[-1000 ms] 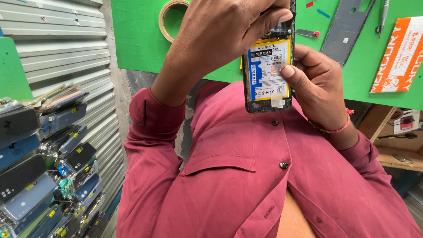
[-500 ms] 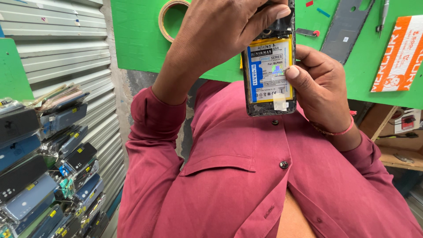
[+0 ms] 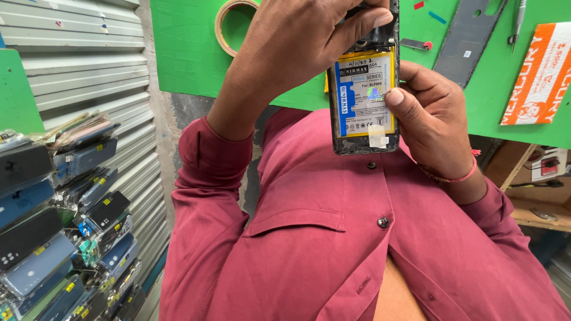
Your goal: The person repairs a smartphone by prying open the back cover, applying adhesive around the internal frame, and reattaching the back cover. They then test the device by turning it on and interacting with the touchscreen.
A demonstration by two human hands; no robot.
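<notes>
- While its back cover is off, an opened phone (image 3: 365,89) is held upright in mid-air in front of a maroon shirt (image 3: 333,238), its yellow-and-blue battery (image 3: 364,95) facing the camera.
- Left hand (image 3: 297,53) comes over the top of the phone from above, fingers curled together around the upper end, thumb laid across the top edge of the battery.
- Right hand (image 3: 434,119) grips the phone's right side, fingers wrapped behind the frame and thumb tip pressed on the battery's right edge; a thin red bracelet (image 3: 458,177) circles that wrist.
- A small strip of clear tape (image 3: 377,136) sits on the battery's lower end.
- Behind the hands stands a green board (image 3: 190,53), with a roll of tan tape (image 3: 229,21) near its top, a long grey metal strip (image 3: 467,35) and an orange-and-white card (image 3: 538,74) to the right.
- At lower left, stacked phone cases in plastic sleeves (image 3: 65,226) stand against a grey corrugated shutter (image 3: 83,65).
- At right, below the board, a wooden shelf (image 3: 535,196) holds small items too blurred to tell.
</notes>
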